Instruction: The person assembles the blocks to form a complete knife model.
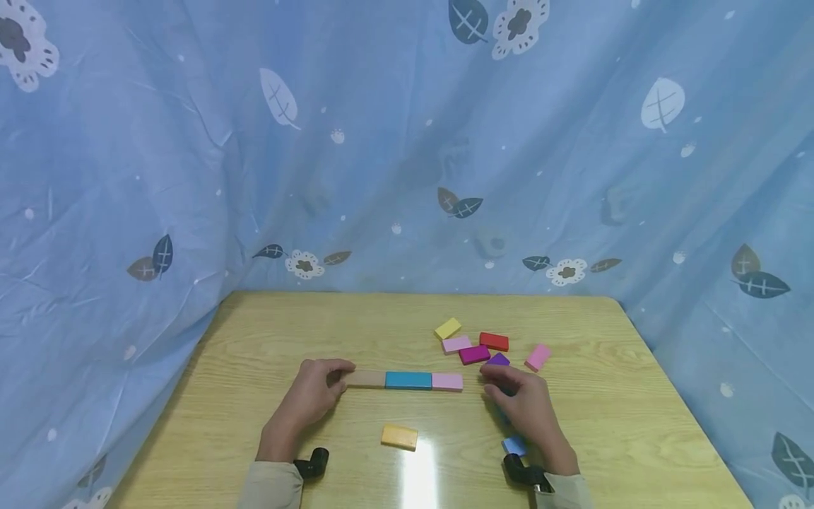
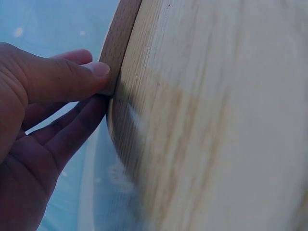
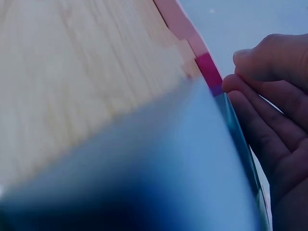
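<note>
Blue curtain (image 1: 381,141) hangs behind the table (image 1: 286,318). Left of the blue block (image 1: 409,381), my left hand (image 1: 311,392) pinches the wooden block (image 1: 367,379); right of it, my right hand (image 1: 524,404) curves loosely, seemingly empty. Pink block (image 1: 448,382) touches its right end. Probably I align this row; next move calls for gentle, even pressing.

hands (R) (image 3: 269,134) at rt, loosely bent | blurry blue blk (image 3: 192,159), fg | magenta blk (image 3: 209,71) beyond | pink blk (image 3: 178,20) top
</note>
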The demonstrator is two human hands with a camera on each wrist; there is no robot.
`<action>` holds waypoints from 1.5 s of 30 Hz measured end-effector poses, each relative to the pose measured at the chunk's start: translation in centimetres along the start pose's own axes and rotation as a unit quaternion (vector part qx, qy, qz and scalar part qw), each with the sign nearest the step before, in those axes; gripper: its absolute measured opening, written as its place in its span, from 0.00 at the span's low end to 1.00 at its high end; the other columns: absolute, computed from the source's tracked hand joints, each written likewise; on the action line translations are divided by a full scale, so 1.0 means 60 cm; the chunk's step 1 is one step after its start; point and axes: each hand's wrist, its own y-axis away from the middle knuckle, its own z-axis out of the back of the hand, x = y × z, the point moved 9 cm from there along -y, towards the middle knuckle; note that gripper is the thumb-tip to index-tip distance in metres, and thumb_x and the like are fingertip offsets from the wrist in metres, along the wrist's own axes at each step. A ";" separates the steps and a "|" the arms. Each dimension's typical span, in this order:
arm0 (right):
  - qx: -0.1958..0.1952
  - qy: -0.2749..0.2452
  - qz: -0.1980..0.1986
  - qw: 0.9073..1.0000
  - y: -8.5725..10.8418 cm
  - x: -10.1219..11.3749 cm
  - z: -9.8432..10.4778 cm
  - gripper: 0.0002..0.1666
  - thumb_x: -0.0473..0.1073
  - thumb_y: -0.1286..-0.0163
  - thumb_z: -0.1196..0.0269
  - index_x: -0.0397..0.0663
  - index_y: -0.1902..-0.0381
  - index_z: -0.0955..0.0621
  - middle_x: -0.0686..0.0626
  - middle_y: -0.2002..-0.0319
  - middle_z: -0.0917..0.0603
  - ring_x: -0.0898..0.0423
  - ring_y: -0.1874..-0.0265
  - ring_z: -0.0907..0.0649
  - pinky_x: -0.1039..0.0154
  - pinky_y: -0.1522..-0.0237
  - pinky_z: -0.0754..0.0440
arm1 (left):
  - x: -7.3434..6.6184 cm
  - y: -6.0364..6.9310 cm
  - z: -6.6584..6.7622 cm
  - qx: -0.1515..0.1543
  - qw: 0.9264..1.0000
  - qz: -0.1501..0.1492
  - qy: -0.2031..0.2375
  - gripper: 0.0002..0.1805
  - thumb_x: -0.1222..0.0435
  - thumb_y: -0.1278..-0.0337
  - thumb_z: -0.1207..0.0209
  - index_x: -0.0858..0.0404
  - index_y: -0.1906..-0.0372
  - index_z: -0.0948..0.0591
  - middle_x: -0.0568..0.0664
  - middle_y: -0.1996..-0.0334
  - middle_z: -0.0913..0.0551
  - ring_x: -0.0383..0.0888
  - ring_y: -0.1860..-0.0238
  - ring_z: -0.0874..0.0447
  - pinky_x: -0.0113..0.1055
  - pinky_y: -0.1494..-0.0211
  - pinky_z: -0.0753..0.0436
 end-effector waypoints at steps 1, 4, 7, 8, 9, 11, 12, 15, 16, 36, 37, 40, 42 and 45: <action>-0.002 -0.004 0.000 1.000 -0.001 -0.003 0.003 0.19 0.27 0.34 0.24 0.44 0.47 0.08 0.48 0.53 0.05 0.53 0.52 0.06 0.75 0.49 0.11 | 0.000 -0.002 0.001 -0.001 1.000 -0.002 0.001 0.18 0.78 0.36 0.29 0.60 0.44 0.08 0.52 0.45 0.07 0.55 0.37 0.10 0.54 0.32 0.12; -0.009 -0.005 0.002 1.000 -0.007 -0.009 0.014 0.18 0.27 0.33 0.24 0.45 0.47 0.08 0.47 0.52 0.05 0.54 0.52 0.06 0.78 0.49 0.13 | -0.002 -0.008 0.005 -0.004 1.000 -0.008 0.004 0.18 0.78 0.36 0.29 0.60 0.44 0.08 0.53 0.45 0.07 0.54 0.38 0.10 0.53 0.34 0.11; -0.014 0.013 0.000 1.000 -0.011 -0.013 0.025 0.17 0.30 0.31 0.24 0.46 0.46 0.08 0.49 0.51 0.05 0.57 0.52 0.06 0.79 0.49 0.14 | -0.004 -0.012 0.010 -0.009 1.000 -0.017 0.002 0.18 0.78 0.36 0.29 0.61 0.44 0.08 0.54 0.46 0.07 0.55 0.40 0.09 0.53 0.36 0.10; -0.015 0.015 0.000 1.000 -0.010 -0.014 0.029 0.17 0.30 0.31 0.24 0.46 0.46 0.08 0.49 0.51 0.05 0.58 0.52 0.07 0.79 0.49 0.14 | -0.004 -0.012 0.011 -0.009 1.000 -0.018 0.002 0.18 0.78 0.36 0.29 0.62 0.44 0.08 0.54 0.46 0.07 0.55 0.40 0.09 0.52 0.36 0.10; -0.017 0.019 -0.003 1.000 -0.010 -0.016 0.033 0.17 0.31 0.31 0.24 0.46 0.46 0.08 0.49 0.51 0.05 0.58 0.52 0.07 0.79 0.49 0.14 | -0.004 -0.012 0.011 -0.009 1.000 -0.018 0.001 0.18 0.78 0.36 0.29 0.62 0.44 0.08 0.54 0.46 0.07 0.55 0.40 0.09 0.52 0.36 0.10; -0.019 0.022 -0.009 1.000 -0.007 -0.021 0.041 0.17 0.31 0.31 0.24 0.45 0.45 0.08 0.48 0.51 0.05 0.60 0.52 0.07 0.79 0.49 0.14 | -0.004 -0.011 0.010 -0.007 1.000 -0.019 0.003 0.18 0.78 0.35 0.29 0.62 0.43 0.08 0.54 0.45 0.07 0.55 0.40 0.09 0.52 0.35 0.10; -0.020 0.022 -0.014 0.999 -0.005 -0.024 0.046 0.17 0.32 0.30 0.24 0.45 0.45 0.08 0.48 0.51 0.05 0.61 0.52 0.07 0.80 0.49 0.14 | -0.003 -0.011 0.010 -0.005 1.000 -0.016 0.005 0.18 0.77 0.35 0.29 0.62 0.43 0.08 0.54 0.45 0.07 0.55 0.39 0.09 0.51 0.35 0.10; -0.028 0.031 -0.029 0.999 -0.001 -0.034 0.062 0.16 0.33 0.29 0.25 0.46 0.44 0.08 0.48 0.50 0.05 0.64 0.52 0.09 0.82 0.49 0.16 | -0.003 -0.010 0.008 -0.004 1.000 -0.017 0.007 0.18 0.77 0.35 0.30 0.62 0.43 0.09 0.54 0.45 0.07 0.54 0.39 0.09 0.51 0.36 0.10; -0.031 0.034 -0.033 0.998 0.000 -0.038 0.068 0.16 0.33 0.28 0.25 0.47 0.44 0.08 0.48 0.49 0.05 0.66 0.52 0.09 0.82 0.49 0.16 | -0.003 -0.009 0.008 -0.004 1.000 -0.017 0.007 0.18 0.77 0.35 0.30 0.62 0.43 0.09 0.54 0.45 0.07 0.54 0.39 0.09 0.51 0.36 0.10; -0.041 0.122 -0.040 0.991 -0.026 -0.034 0.070 0.25 0.39 0.32 0.21 0.39 0.39 0.11 0.40 0.49 0.06 0.44 0.51 0.06 0.51 0.47 0.06 | 0.000 -0.003 0.002 -0.001 1.000 -0.017 0.009 0.18 0.77 0.35 0.29 0.62 0.43 0.09 0.53 0.45 0.07 0.56 0.37 0.11 0.55 0.32 0.13; -0.041 0.128 -0.043 0.990 -0.028 -0.033 0.067 0.26 0.39 0.32 0.20 0.38 0.38 0.12 0.40 0.48 0.06 0.43 0.50 0.06 0.47 0.46 0.07 | 0.001 -0.003 0.001 0.000 1.000 -0.016 0.008 0.18 0.77 0.35 0.30 0.61 0.43 0.09 0.53 0.44 0.07 0.56 0.36 0.11 0.55 0.31 0.13; -0.045 0.145 -0.049 0.987 -0.030 -0.034 0.060 0.28 0.39 0.32 0.21 0.37 0.36 0.13 0.38 0.47 0.07 0.42 0.50 0.07 0.42 0.44 0.08 | 0.002 -0.001 -0.002 0.002 1.000 -0.013 0.007 0.18 0.77 0.35 0.30 0.61 0.43 0.09 0.53 0.44 0.08 0.57 0.36 0.11 0.55 0.31 0.13; -0.051 0.149 -0.052 0.986 -0.031 -0.036 0.057 0.28 0.38 0.31 0.21 0.37 0.36 0.13 0.37 0.47 0.07 0.41 0.49 0.07 0.42 0.44 0.08 | 0.003 0.000 -0.002 0.003 1.000 -0.012 0.007 0.18 0.77 0.35 0.30 0.60 0.43 0.09 0.53 0.44 0.08 0.57 0.36 0.11 0.56 0.31 0.13; -0.063 0.149 -0.056 0.985 -0.030 -0.037 0.056 0.28 0.37 0.30 0.23 0.36 0.35 0.14 0.36 0.47 0.07 0.40 0.49 0.07 0.41 0.43 0.08 | 0.003 0.001 -0.003 0.004 1.000 -0.010 0.007 0.18 0.77 0.34 0.30 0.60 0.42 0.09 0.53 0.43 0.08 0.57 0.36 0.11 0.56 0.32 0.13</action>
